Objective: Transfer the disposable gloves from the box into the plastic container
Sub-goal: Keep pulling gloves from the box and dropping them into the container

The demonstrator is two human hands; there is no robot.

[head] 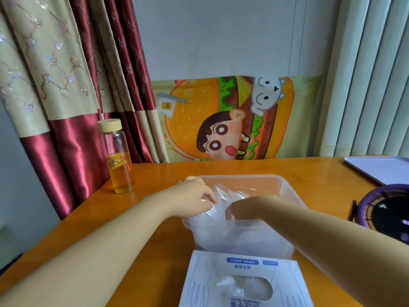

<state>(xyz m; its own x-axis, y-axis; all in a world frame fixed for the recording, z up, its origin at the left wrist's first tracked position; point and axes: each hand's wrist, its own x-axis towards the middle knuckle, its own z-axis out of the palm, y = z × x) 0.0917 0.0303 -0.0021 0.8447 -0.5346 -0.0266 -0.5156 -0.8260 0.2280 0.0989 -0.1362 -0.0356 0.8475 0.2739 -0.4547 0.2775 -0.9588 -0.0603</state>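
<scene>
A clear plastic container [276,181] stands on the orange table, with thin transparent disposable gloves [223,196] bunched inside it. My left hand [194,199] is at the container's left rim, its fingers pinching the glove plastic. My right hand [245,208] reaches down into the container from the right, fingers curled into the same bunch. The white glove box [239,278] lies at the near edge in front of the container. More clear gloves [243,286] show through the box's oval opening.
A glass bottle [118,158] with amber liquid and a wooden lid stands at the table's left edge by the curtain. A white tray [382,168] lies at the far right. A dark purple round fan [385,209] sits beside my right forearm.
</scene>
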